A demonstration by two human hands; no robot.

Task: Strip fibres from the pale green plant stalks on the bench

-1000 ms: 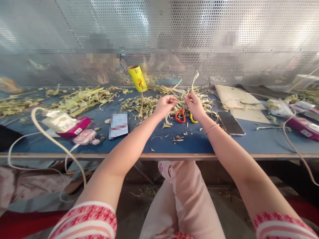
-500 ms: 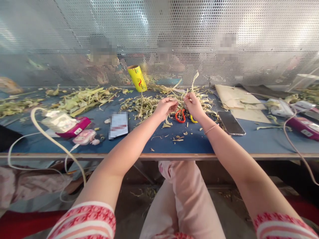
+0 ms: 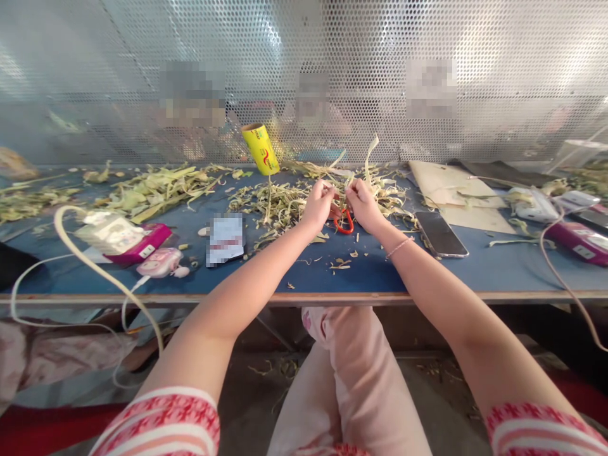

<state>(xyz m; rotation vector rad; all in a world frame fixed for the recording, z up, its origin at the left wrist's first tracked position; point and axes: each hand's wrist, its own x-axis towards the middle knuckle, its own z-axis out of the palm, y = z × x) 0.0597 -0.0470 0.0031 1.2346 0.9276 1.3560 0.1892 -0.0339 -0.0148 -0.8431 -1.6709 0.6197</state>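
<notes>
My left hand [image 3: 321, 202] is closed in a pinch over the middle heap of dry plant strips [image 3: 284, 201]. Just right of it, my right hand [image 3: 363, 204] is also pinched shut, with a bracelet at its wrist. The fingertips almost meet, and whatever they hold is too small and hidden to make out. Behind the right hand a long pale strip [image 3: 371, 152] curves upward. Below and between the hands shows a red looped handle [image 3: 351, 221], apparently of scissors; the rest of it is covered.
On the blue table [image 3: 332, 278] lie a phone [image 3: 441, 235] at right, a screen-up device [image 3: 225, 237] at left, cardboard [image 3: 456, 183], and a leaf pile [image 3: 161, 190]. A yellow tube [image 3: 260, 149] stands tilted on a stick. Cabled purple boxes [image 3: 142, 244] flank both sides.
My left hand has moved right and closed its fingers; my right hand has shifted slightly left and down. A yellow handle loop seen before is now covered by my right hand.
</notes>
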